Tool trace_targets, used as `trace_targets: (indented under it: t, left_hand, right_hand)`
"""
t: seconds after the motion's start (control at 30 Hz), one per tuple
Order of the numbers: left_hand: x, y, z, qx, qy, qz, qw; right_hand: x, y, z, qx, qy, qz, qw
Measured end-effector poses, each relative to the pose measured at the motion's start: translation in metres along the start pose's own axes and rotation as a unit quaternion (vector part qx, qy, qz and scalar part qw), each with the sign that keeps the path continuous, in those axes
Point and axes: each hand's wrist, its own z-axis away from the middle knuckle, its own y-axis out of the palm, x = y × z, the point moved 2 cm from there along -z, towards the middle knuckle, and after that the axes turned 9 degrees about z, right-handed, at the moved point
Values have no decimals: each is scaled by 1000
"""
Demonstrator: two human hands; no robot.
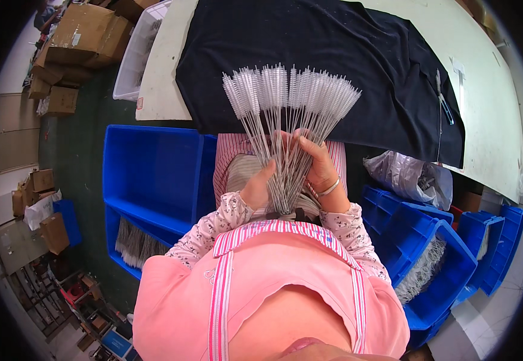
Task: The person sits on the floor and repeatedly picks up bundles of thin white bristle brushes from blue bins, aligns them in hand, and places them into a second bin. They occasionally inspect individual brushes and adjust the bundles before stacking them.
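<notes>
While both hands meet at the centre of the frame, they hold one fanned bundle of thin wire brushes [288,129] with white bristle tips, the tips spreading upward over a black cloth [357,54] on the pale table [490,90] in the upper half of the picture. The left hand [255,189] grips the twisted wire stems from the left side, its fingers curled closed around them near the lower end. The right hand [317,162] clasps the stems a little higher on the right, fingers bent over the wires (a thin bangle [329,188] sits on that wrist). The stems gather to a narrow point just above the pink apron [273,271] at lower centre.

To the left of the hands stands a large blue bin [153,174], and beneath it another blue bin [120,249] holds more brushes [135,243]. At lower right, further blue bins [436,265] hold brushes too. A crumpled plastic bag [409,177] lies at the right, below the table edge. Cardboard boxes [81,36] are stacked at upper left.
</notes>
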Motion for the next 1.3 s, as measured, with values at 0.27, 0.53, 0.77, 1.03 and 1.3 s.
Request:
trace_targets:
  t: [0.27, 0.53, 0.77, 1.03, 1.3]
  left_hand:
    - [1, 2, 1, 8, 15, 22, 1000]
    - [1, 1, 0, 2, 35, -103, 994]
    - [5, -4, 3, 42, 7, -75, 996]
    - [7, -5, 6, 28, -41, -65, 997]
    - [6, -13, 7, 54, -43, 38, 997]
  right_hand:
    - [-5, -12, 1, -16, -1, -18, 1000]
    - [-8, -17, 2, -6, 10, -29, 1000]
    - [-14, -21, 0, 48, 57, -97, 993]
    - [-18, -24, 1, 6, -31, 2, 999]
    - [-11, -17, 7, 27, 11, -45, 999]
